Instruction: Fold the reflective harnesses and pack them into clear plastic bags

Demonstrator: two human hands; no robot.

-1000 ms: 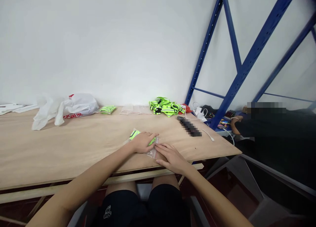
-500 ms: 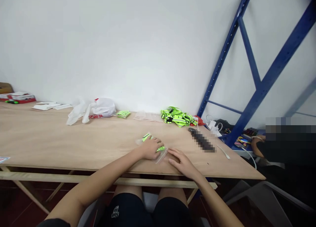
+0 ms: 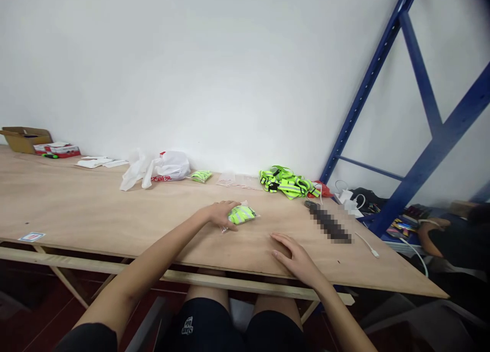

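Observation:
My left hand (image 3: pixel 220 214) grips a clear plastic bag holding a folded neon-green reflective strap (image 3: pixel 242 214), lifted slightly above the wooden table (image 3: pixel 95 214). Flat on the tabletop to the right lies my right hand (image 3: pixel 293 254), fingers spread and holding nothing. A pile of loose neon-green reflective straps (image 3: pixel 286 182) sits at the back of the table, and another small bagged green strap (image 3: pixel 201 176) lies near the wall. Several empty clear bags (image 3: pixel 233 179) rest between them.
A white plastic bag with red print (image 3: pixel 161 168) lies at the back. Papers, a cardboard box (image 3: pixel 26 139) and a red box sit far left. A blurred dark object (image 3: pixel 329 225), chargers and a white cable (image 3: pixel 367 243) lie right. A blue rack (image 3: pixel 429 132) and another person's arm (image 3: pixel 429 234) are beyond the table's right edge.
My left hand has picked the bagged strap up off the table and carried it away from my right hand, which stays flat. The view has panned left.

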